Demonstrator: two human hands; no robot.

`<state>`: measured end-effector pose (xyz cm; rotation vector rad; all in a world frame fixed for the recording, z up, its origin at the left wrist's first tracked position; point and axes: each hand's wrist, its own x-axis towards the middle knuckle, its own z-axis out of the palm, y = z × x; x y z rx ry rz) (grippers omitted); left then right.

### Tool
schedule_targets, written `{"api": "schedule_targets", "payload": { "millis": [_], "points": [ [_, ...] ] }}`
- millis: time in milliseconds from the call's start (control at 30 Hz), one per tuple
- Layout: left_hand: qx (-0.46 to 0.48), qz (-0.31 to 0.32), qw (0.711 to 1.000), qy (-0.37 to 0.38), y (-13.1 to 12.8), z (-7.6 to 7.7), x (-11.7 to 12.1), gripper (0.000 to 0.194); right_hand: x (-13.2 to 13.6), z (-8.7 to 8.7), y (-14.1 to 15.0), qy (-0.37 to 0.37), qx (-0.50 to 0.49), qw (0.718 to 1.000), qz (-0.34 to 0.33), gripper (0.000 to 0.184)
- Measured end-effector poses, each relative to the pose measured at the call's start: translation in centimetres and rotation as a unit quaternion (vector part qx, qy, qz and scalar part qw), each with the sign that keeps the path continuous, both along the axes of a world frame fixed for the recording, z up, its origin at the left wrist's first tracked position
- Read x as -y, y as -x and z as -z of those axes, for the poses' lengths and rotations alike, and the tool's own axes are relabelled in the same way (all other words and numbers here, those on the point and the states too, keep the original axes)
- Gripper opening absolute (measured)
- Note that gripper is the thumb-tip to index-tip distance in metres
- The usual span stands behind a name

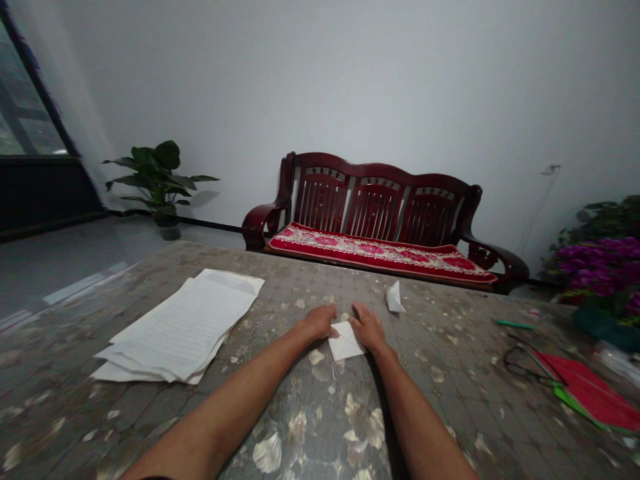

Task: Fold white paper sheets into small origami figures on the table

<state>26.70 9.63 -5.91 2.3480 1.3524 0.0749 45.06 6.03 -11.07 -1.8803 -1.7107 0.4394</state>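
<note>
A small white folded paper (345,345) lies on the patterned tablecloth between my two hands. My left hand (320,322) is at its left corner, fingers curled and the thumb on the paper's edge. What its fingertips do under the edge is hidden. Along the right side of the paper rests my right hand (369,325), fingers stretched forward and flat, partly covering that edge. Just beyond it, to the right, a pointed folded white paper piece (395,297) stands on the table.
A stack of lined paper sheets (185,327) lies on the left. To the right are a green pen (515,325), black glasses (533,363), a red sheet (593,387) and purple flowers (600,263). A wooden bench (375,200) stands past the table's far edge.
</note>
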Motion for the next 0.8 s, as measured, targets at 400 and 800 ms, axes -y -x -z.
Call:
{"api": "schedule_targets", "payload": {
  "millis": [400, 800],
  "points": [
    [0.177, -0.135, 0.974, 0.045, 0.9, 1.6, 2.0, 0.02, 0.0, 0.0, -1.7, -0.083, -0.256, 0.963, 0.023, 0.065],
    [0.491, -0.229, 0.837, 0.076, 0.1, 4.1, 3.0, 0.037, 2.6, -0.4, -0.1, -0.114, -0.421, 0.898, -0.053, 0.061]
  ]
}}
